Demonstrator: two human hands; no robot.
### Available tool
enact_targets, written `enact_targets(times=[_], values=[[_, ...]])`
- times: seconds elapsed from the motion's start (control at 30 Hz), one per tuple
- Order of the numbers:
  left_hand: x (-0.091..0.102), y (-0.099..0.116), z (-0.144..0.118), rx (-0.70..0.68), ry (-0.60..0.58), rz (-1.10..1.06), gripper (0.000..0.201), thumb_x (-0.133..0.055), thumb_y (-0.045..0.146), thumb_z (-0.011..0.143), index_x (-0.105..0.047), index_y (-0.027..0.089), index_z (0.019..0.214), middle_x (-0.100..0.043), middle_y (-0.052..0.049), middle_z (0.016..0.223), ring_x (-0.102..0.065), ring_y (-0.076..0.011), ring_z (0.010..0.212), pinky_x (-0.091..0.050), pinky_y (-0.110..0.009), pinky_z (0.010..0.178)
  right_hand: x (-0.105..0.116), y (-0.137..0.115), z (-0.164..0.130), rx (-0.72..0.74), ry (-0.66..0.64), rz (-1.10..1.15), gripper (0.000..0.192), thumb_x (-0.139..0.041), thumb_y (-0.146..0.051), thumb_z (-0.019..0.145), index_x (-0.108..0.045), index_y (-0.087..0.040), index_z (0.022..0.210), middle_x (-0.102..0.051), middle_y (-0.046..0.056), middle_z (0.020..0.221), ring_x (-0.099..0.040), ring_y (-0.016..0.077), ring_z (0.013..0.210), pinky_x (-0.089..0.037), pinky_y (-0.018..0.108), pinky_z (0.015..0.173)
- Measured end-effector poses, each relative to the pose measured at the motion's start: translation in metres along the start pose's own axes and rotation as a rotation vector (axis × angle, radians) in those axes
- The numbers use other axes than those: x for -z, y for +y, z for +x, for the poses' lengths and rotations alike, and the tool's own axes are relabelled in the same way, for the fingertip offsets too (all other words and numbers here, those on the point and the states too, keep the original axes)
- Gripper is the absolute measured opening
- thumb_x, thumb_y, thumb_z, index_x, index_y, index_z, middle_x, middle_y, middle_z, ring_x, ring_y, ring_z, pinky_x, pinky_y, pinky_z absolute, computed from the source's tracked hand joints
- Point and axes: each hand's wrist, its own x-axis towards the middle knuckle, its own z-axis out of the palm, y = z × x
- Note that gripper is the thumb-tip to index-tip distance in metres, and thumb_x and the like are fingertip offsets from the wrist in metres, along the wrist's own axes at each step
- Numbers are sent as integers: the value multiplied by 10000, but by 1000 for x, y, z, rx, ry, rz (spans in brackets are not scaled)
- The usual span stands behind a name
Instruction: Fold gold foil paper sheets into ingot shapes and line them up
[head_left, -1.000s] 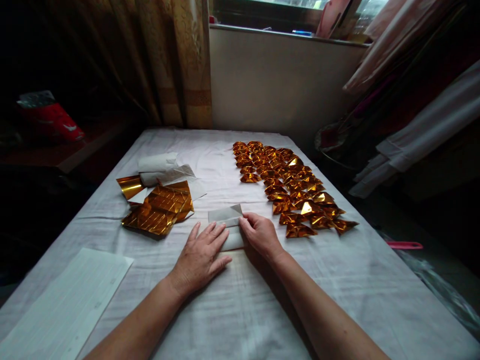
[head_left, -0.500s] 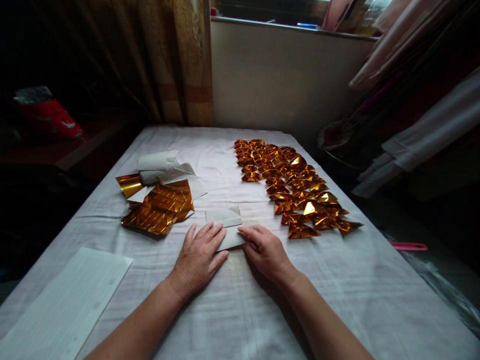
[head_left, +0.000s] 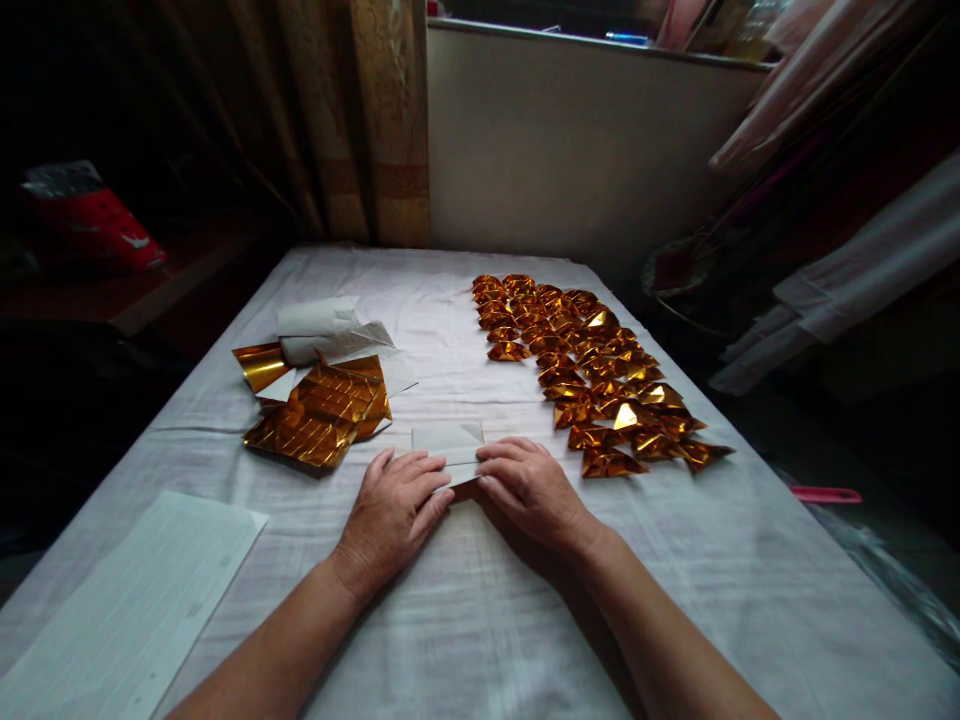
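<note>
A small sheet of paper (head_left: 448,440), white side up and partly folded, lies on the white cloth (head_left: 480,620) in front of me. My left hand (head_left: 394,515) rests flat with its fingertips on the sheet's near left edge. My right hand (head_left: 529,490) presses its fingertips on the near right edge. Both hands cover the sheet's lower part.
Several folded gold foil pieces (head_left: 592,375) lie in rows to the right. A stack of gold foil sheets (head_left: 319,415) and white paper (head_left: 315,320) sit to the left. A lined white sheet (head_left: 135,600) lies near left. A curtain (head_left: 367,120) and wall stand behind.
Both hands have drawn together over the sheet's near edge. The sheet looks flatter and smaller, with more of it folded under my fingers. The view has tilted slightly.
</note>
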Motion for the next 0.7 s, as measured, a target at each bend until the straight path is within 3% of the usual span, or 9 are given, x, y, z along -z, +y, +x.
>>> enact_targets(times=[0.1,0.3,0.5,0.6,0.7], values=[[1,-2,3,29,5,-34,246,-464,327,977,-697,252,957,-736,-39,1124,-639,-223,1110,-336,-516,1076,-1,-2,7,-115,27,82,155,-581,-201,878,-728,-248,887,-737,27,1007,-641,176,944,-461,329,885],[-2,-5,8,35,96,-50,213,-466,289,968,-668,232,1006,-758,-41,995,-694,-201,938,-413,-482,1025,-11,-9,13,-348,127,125,147,-571,-242,856,-716,-236,836,-723,24,833,-629,187,828,-457,304,771],[-8,-11,7,5,224,-6,386,-495,236,942,-496,204,1327,-704,-81,1163,-657,-211,1054,-489,-417,991,-24,-7,11,-310,203,57,116,-593,-236,842,-701,-240,802,-719,38,931,-606,211,915,-430,342,860],[-9,-13,6,-22,208,12,310,-482,201,942,-575,217,1238,-652,-95,1247,-617,-215,1131,-505,-394,978,-27,-8,10,-287,234,14,98,-593,-222,834,-684,-233,797,-706,46,955,-595,214,921,-423,349,864],[-8,-14,6,-41,145,19,237,-468,190,947,-664,231,1075,-672,-80,1200,-631,-213,1081,-496,-427,987,-28,-10,10,-280,226,-40,87,-587,-220,840,-663,-229,798,-692,48,976,-580,219,931,-409,352,858]])
